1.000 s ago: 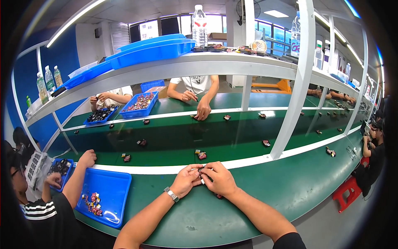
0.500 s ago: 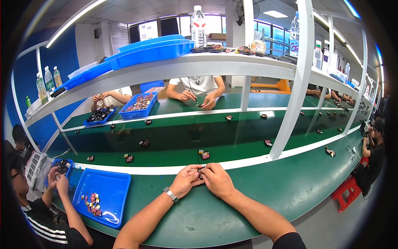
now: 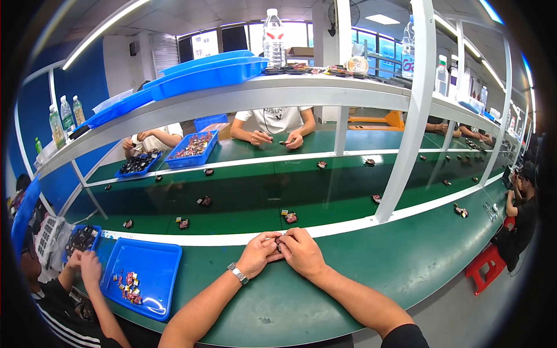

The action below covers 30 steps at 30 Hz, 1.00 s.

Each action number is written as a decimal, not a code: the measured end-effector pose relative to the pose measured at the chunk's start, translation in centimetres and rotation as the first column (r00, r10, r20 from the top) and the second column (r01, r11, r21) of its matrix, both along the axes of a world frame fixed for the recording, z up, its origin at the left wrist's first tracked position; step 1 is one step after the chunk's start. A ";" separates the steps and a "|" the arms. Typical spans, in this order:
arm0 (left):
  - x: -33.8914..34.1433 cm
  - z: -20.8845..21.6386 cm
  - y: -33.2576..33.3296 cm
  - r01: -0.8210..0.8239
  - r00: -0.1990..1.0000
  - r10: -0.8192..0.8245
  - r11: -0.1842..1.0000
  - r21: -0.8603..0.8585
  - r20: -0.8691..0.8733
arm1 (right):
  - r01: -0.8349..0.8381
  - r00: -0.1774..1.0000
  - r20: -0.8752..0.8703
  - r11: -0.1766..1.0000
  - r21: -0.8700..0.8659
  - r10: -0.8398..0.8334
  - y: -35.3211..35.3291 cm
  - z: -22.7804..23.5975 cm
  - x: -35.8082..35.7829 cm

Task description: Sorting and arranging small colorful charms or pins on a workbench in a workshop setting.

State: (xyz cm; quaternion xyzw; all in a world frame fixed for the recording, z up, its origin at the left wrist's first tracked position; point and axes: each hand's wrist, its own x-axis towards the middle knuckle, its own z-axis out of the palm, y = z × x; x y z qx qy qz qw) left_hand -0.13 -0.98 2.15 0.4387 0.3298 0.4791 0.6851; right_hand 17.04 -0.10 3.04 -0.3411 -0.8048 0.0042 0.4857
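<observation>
Over the near green bench (image 3: 348, 272), my two hands meet around one small dark part (image 3: 279, 243), mostly covered by the fingers. My left hand (image 3: 259, 255), with a metal watch on its wrist, grips it from the left. My right hand (image 3: 303, 253) has its fingertips pinched onto the same part from the right and above. What kind of part it is cannot be made out. To the left of my forearms lies a shallow blue tray (image 3: 159, 264), and inside it is a pile of small red, yellow and white pieces (image 3: 130, 288).
Beyond a white rail, a dark green belt (image 3: 249, 211) carries spaced small parts (image 3: 290, 217). A white post (image 3: 409, 116) and overhead shelf (image 3: 301, 86) stand in front. Co-workers' hands (image 3: 87, 264) work at left and across the belt. A red stool (image 3: 486, 268) stands right.
Several parts on the belt have shifted slightly right. At far left a blue tray edge has come into view. The person opposite has moved their hands slightly. My hands stay nearly in place.
</observation>
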 end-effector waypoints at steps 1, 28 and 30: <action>0.0 0.0 0.0 -0.004 1.000 0.004 1.000 0.000 0.000 | -0.005 1.000 -0.003 1.000 -0.002 0.005 0.0 0.0 0.0; -0.7 -1.3 0.7 -0.015 0.989 0.009 0.999 0.040 0.150 | 0.024 0.997 0.076 0.997 0.073 -0.030 -1.3 -0.2 -0.1; -0.7 -1.5 0.7 -0.012 0.989 0.005 0.999 0.047 0.147 | 0.023 0.997 0.073 0.996 0.085 -0.029 -1.2 -0.4 -0.1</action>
